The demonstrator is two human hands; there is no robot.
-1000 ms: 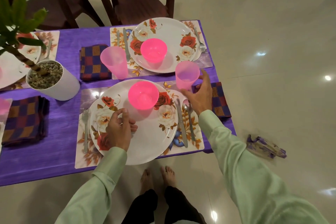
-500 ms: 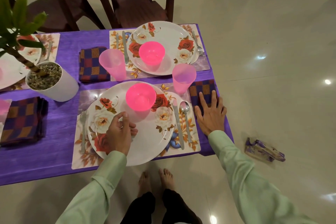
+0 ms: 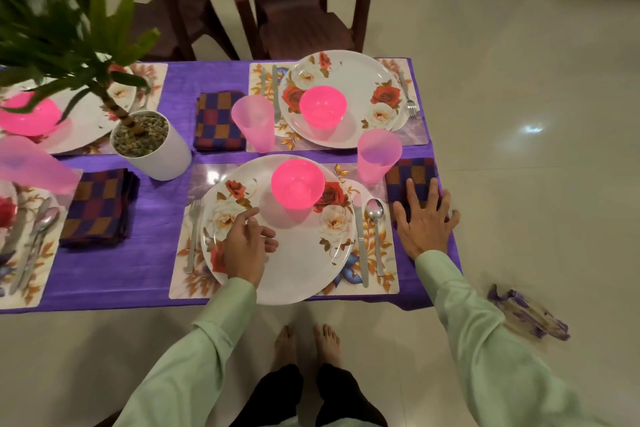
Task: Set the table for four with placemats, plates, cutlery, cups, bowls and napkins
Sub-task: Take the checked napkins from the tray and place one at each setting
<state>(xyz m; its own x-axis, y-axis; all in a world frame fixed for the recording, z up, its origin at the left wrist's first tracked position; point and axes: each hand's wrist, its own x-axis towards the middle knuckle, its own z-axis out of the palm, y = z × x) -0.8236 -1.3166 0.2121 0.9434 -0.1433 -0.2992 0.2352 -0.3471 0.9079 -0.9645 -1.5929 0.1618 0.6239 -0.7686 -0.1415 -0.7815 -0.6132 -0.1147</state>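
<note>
Step in hand: napkin for the near-right setting, last bits of the layout. My right hand (image 3: 424,224) lies flat with fingers spread on the purple-and-orange checked cloth napkin (image 3: 410,173). It presses the cloth and pinches nothing. The napkin sits at the right edge of the purple-clothed table (image 3: 156,253), just beside the floral placemat (image 3: 384,253). My left hand (image 3: 247,243) is loosely curled over the white floral round plate (image 3: 304,260) and holds nothing. I can't tell if it touches the plate.

Next, my guess: square the napkin to the mat edge and keep it off the table lip. Then lift the palm without dragging the cloth, minding the translucent pink plastic cup (image 3: 379,156) at its far end.

Counts in view:
- Placemats: 4.
- Plates: 3 clear, plus a sliver at far left.
- Pink plastic bowls: 3; the nearest pink bowl (image 3: 298,184) is on my plate.
- Pink cups: 3, one blurred at left.
- Checked napkins: 3.
- This setting's cutlery: one fork (image 3: 193,236), one knife (image 3: 360,246), one spoon (image 3: 375,229).
- The other settings' cutlery is only partly readable.
- A fourth bowl, cup and napkin don't show.
</note>
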